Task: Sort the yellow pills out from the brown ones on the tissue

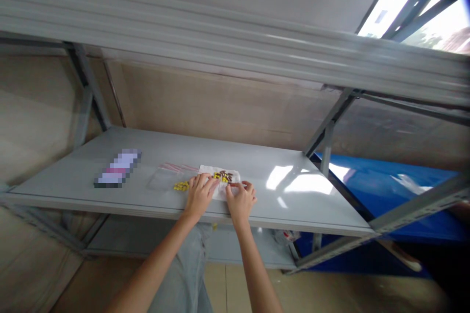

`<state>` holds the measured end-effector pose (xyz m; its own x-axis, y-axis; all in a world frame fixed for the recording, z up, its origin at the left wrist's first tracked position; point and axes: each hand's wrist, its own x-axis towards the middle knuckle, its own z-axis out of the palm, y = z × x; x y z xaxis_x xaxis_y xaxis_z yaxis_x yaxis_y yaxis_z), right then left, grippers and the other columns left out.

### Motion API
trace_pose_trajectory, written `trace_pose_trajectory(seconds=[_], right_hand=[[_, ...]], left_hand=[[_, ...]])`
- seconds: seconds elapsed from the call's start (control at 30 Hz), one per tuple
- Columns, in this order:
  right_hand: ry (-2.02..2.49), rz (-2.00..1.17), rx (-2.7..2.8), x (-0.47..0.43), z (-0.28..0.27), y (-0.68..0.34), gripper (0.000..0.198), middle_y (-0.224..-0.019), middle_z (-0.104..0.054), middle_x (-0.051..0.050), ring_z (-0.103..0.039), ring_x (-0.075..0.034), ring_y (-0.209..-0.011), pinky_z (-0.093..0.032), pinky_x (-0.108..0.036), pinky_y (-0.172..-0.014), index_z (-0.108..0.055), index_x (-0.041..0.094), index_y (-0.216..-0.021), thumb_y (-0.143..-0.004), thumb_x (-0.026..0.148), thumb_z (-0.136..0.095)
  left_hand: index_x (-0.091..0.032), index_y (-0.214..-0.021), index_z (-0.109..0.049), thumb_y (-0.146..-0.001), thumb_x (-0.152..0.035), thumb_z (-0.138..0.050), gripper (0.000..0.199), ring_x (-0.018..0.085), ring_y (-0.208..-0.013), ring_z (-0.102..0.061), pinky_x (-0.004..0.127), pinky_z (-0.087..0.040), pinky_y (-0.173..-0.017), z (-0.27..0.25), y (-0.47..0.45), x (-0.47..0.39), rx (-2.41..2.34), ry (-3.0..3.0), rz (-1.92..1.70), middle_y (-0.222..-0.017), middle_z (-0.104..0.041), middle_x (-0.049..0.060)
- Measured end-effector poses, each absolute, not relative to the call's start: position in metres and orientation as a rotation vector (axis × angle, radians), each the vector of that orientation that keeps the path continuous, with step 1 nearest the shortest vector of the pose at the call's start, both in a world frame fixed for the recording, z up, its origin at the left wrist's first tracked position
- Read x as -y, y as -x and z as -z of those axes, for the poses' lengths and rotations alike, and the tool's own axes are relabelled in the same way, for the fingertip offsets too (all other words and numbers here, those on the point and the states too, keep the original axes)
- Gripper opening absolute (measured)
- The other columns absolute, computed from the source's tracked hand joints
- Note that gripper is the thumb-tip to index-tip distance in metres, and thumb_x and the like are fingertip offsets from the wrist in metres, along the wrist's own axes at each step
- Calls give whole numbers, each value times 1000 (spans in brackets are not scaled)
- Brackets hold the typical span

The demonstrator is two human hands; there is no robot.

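On the grey shelf lies a white sheet of paper or tissue (219, 195) with small brown, bean-like pieces (228, 175) and a few yellow ones (224, 179) on it. My left hand (200, 191) rests at the sheet's left side, its fingers bent and drawn together by the yellow pieces. Across from it, my right hand (241, 198) has curled fingers, with thumb and forefinger close together beside the brown pieces. Anything between the fingertips is too small to make out. Left of my left hand, more yellow pieces (181, 186) lie by a clear zip bag (161, 179) with red stripes.
A phone-like object (118, 168), blurred out, lies on the left of the grey shelf (271, 210). An upper shelf edge (227, 39) crosses above. Metal posts (328, 124) and a blue surface (389, 181) stand to the right. A lower shelf (235, 244) is below.
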<state>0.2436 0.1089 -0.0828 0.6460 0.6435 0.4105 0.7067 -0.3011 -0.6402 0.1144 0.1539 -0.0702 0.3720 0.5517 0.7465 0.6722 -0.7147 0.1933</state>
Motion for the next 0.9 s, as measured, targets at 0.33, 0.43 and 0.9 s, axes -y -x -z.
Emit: trace_pose_trajectory(seconds=[0.33, 0.43, 0.9], right_hand=[[1327, -468, 1172, -113, 84, -256, 42, -74, -63, -4, -55, -17, -72, -40, -26, -67, -68, 16, -78, -87, 49, -43], [1277, -621, 1243, -114, 85, -258, 40, -62, -59, -1, -51, -13, -59, -37, -23, -56, -67, 15, -69, -81, 50, -53], [1162, -764, 1087, -119, 95, -261, 33, -60, -55, 1, -44, -10, -50, -35, -21, -48, -63, 15, -84, -77, 47, -60]], left_hand=[[-19, -93, -64, -93, -31, -41, 26, 18, -89, -52, 33, -35, -79, 65, -109, -151, 1046, 2683, 1306, -92, -60, 5], [-19, -89, -64, -94, -34, -41, 28, 17, -87, -52, 33, -35, -78, 63, -111, -154, 1079, 2750, 1281, -88, -60, 4], [-19, -89, -54, -91, -33, -47, 16, 17, -88, -55, 30, -36, -79, 69, -113, -162, 1285, 2648, 1560, -90, -61, 2]])
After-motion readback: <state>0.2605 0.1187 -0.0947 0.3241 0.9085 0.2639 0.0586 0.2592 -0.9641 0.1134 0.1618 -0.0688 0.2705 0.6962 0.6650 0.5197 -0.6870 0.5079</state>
